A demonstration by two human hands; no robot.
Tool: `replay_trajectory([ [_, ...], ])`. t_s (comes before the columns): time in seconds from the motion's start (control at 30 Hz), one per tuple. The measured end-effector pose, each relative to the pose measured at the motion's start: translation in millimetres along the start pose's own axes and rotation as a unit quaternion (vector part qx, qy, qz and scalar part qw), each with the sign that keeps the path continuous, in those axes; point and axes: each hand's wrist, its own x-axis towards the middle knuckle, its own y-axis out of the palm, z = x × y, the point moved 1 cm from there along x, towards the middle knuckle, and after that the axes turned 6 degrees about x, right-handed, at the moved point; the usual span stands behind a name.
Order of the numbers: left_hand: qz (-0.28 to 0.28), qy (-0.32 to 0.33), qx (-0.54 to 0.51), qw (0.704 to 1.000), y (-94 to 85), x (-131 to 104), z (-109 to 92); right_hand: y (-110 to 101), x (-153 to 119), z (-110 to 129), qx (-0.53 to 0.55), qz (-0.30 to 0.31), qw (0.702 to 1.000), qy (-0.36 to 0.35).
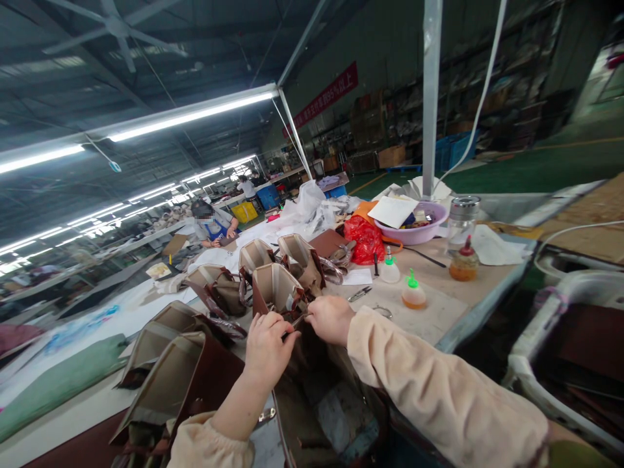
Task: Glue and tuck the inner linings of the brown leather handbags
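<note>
Both hands meet over an open brown handbag [316,409] close to me. My left hand [268,344] is closed, with thumb and fingers pinching one end of a thin brown strip [301,320]. Just to its right, my right hand [331,318] is closed on the other end. Whether the strip is part of the bag cannot be made out. Right behind the hands, another open bag [275,283] with a beige lining stands upright. More bags of the same kind stand to the left, among them a near one [180,370] with a dark red-brown side.
Right of the hands are glue bottles with green tips [413,296], pliers [359,294], a red-capped bottle [464,260], a glass jar [463,218] and a purple basin [429,224]. A white crate [526,351] stands at right. A co-worker [214,224] sits across the table.
</note>
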Motion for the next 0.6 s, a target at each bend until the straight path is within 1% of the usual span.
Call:
replay_trajectory([
  [0.1,-0.004,0.016,0.000,1.000,-0.4,1.6,-1.2,0.7,0.3,-0.1,-0.002,0.000,1.000,0.000],
  [0.2,-0.005,0.056,-0.031,0.998,0.2,2.7,-0.9,-0.4,-0.3,0.7,-0.002,0.007,1.000,0.001],
  [0.27,0.000,0.068,-0.054,0.996,1.2,2.7,0.1,-1.6,-0.8,1.5,-0.002,0.011,1.000,0.003],
  [0.33,-0.003,0.054,-0.069,0.996,2.2,1.9,2.0,-2.5,-1.0,2.2,-0.002,0.010,1.000,0.005],
  [0.47,-0.036,0.011,-0.072,0.997,2.7,-2.0,6.4,-2.6,-0.6,2.6,0.001,0.012,1.000,0.002],
  [0.6,-0.041,0.022,-0.026,0.999,0.0,-4.8,6.4,-2.6,-0.4,2.9,0.002,0.017,1.000,0.003],
])
